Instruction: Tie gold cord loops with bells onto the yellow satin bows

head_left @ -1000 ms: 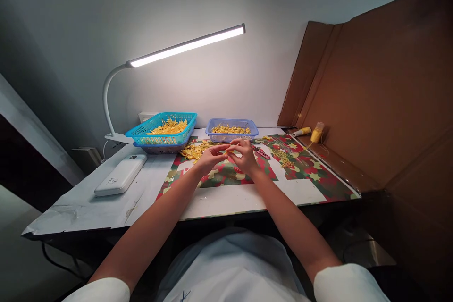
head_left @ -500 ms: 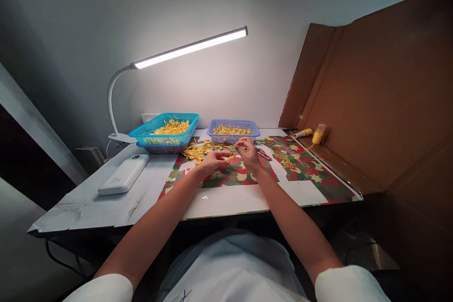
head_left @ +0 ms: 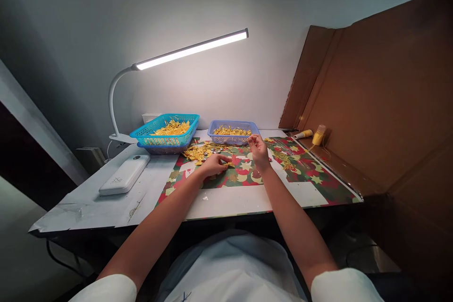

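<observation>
My left hand point(head_left: 214, 164) rests low on the red-and-green patterned sheet point(head_left: 311, 177), fingers pinched on a small yellow piece point(head_left: 229, 164). Just beyond it lies a loose heap of yellow pieces point(head_left: 198, 151). My right hand point(head_left: 259, 149) is raised a little farther back, near the front of the pale purple basket point(head_left: 232, 132) that holds more yellow pieces. Its fingers are curled together, and what they hold is too small to make out.
A turquoise basket point(head_left: 164, 133) of yellow pieces sits stacked on another at the back left. A white power bank point(head_left: 123, 174) lies on the grey table point(head_left: 88, 203). A lit desk lamp point(head_left: 191, 49) arches overhead. Yellow spools point(head_left: 317, 134) stand by the brown cardboard wall point(head_left: 382, 99).
My hands, joined together a second ago, have parted. The left dropped toward the sheet with the yellow piece; the right moved back and right toward the purple basket.
</observation>
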`<action>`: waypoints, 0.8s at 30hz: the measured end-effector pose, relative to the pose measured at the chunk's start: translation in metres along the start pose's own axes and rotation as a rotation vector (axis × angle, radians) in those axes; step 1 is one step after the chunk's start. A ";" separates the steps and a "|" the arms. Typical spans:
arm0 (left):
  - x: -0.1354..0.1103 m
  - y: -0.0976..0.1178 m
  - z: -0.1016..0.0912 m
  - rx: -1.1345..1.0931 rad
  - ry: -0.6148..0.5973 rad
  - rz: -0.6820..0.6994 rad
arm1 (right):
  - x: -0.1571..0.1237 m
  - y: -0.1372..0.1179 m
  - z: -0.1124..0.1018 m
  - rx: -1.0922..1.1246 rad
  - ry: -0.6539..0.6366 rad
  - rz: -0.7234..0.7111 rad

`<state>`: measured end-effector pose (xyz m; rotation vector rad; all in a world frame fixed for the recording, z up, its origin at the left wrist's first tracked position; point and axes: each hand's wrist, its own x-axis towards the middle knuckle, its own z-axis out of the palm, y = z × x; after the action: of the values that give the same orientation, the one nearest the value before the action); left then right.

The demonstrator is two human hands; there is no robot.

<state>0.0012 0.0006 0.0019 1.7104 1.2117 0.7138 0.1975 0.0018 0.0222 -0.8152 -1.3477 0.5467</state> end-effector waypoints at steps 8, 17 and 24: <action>-0.001 0.002 0.003 0.113 0.120 0.228 | -0.003 -0.001 0.003 -0.049 -0.076 -0.013; 0.008 0.024 0.030 -0.350 0.035 0.435 | -0.008 0.005 0.015 -0.102 -0.194 -0.009; 0.010 0.020 0.031 -0.498 0.060 0.394 | -0.009 0.011 0.018 0.044 -0.236 0.110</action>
<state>0.0391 -0.0031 0.0064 1.5147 0.6551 1.1982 0.1798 0.0053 0.0081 -0.8104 -1.5065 0.7751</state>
